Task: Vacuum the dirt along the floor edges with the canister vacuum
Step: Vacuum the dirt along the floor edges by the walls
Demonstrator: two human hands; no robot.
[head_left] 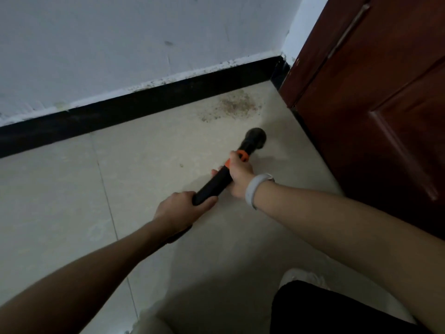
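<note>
Dim rm corner — white wall (120,44), black skirting (144,104), beige tile floor (60,201), reddish-brown door (385,104)

both arms outstretched; left hand (179,208) fingers curled gripping, right hand (239,174) gripping farther forward.
</note>
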